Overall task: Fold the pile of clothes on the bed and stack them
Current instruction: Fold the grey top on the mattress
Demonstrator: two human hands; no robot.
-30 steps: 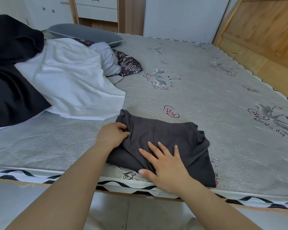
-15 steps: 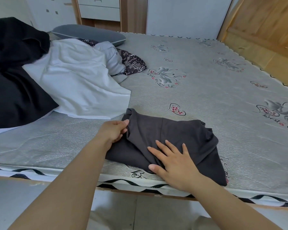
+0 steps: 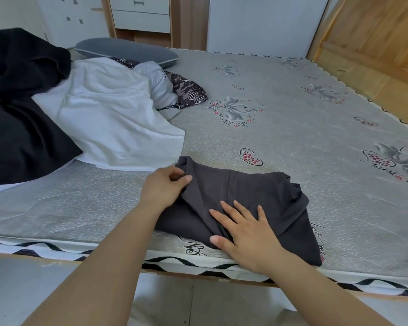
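A dark grey garment, partly folded, lies near the front edge of the bed. My left hand pinches its left edge between thumb and fingers. My right hand lies flat on the garment's front part with fingers spread. To the left lies the unfolded pile: a white garment, a black garment, a light grey garment and a dark patterned one.
A grey pillow sits at the back left of the bed. White drawers and a wardrobe stand behind it. A wooden panel runs along the right side. The floor shows below the mattress edge.
My left hand has closed on the dark grey garment's left edge and lifted it a little. My right hand stays flat on the cloth. The view has shifted slightly.
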